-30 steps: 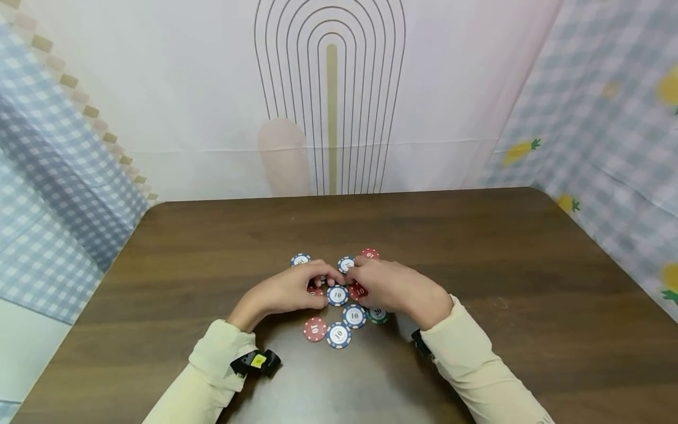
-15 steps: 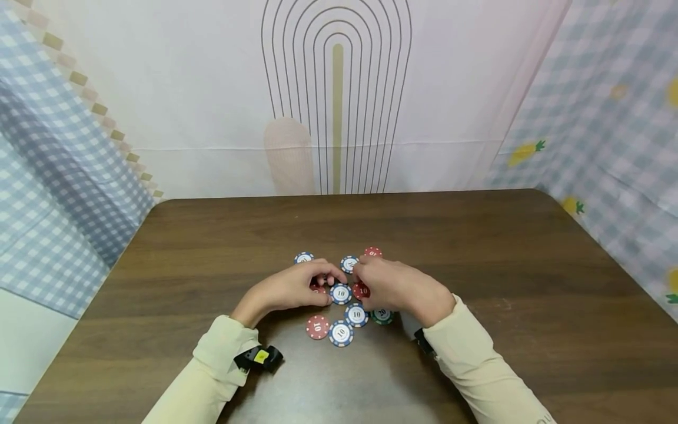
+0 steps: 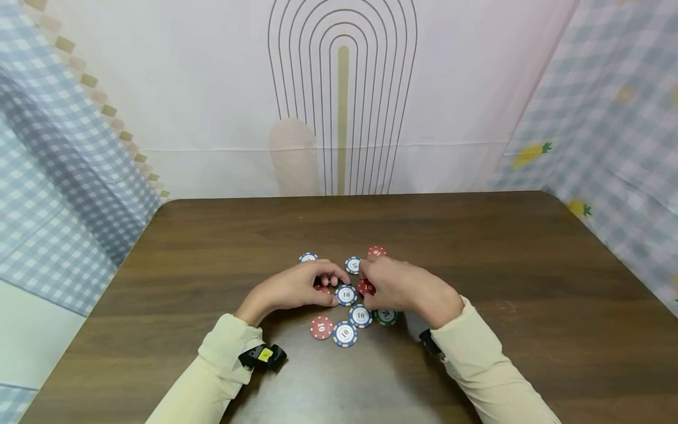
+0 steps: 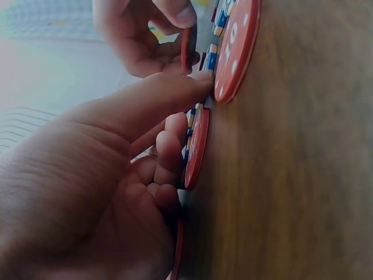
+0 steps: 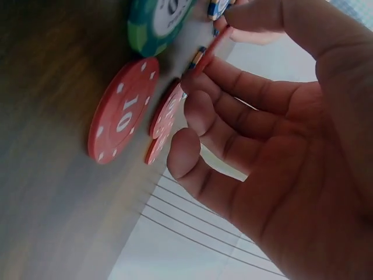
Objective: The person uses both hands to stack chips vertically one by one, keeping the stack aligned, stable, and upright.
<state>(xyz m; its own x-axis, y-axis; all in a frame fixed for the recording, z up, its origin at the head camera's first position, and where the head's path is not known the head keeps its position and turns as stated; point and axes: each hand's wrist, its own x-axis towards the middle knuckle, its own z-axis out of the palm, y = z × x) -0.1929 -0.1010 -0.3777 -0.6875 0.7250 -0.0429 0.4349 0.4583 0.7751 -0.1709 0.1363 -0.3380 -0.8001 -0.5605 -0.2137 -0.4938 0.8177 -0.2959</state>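
Note:
In the head view my left hand (image 3: pixel 296 288) has its thumb and index finger curled at the edge of a blue-and-white poker chip (image 3: pixel 346 295) marked 10. Its other fingers bend above a red chip (image 4: pixel 197 149) lying on the table. My right hand (image 3: pixel 410 288) pinches a red poker chip (image 5: pixel 211 53) between thumb and index finger, tilted, just right of the blue one. Under the right hand lie a green chip (image 3: pixel 386 317) and, in the right wrist view, a red 10 chip (image 5: pixel 123 111).
Nearer me are a red chip (image 3: pixel 321 327) and two blue chips (image 3: pixel 345 334). Farther off lie two more blue chips (image 3: pixel 353 265) and a red one (image 3: pixel 376 252). All rest on a brown wooden table (image 3: pixel 212 229), with a patterned white cloth (image 3: pixel 212 106) behind it.
The whole head view shifts slightly rightward as the camera turns. Both hands keep almost the same place over the chips, still holding them.

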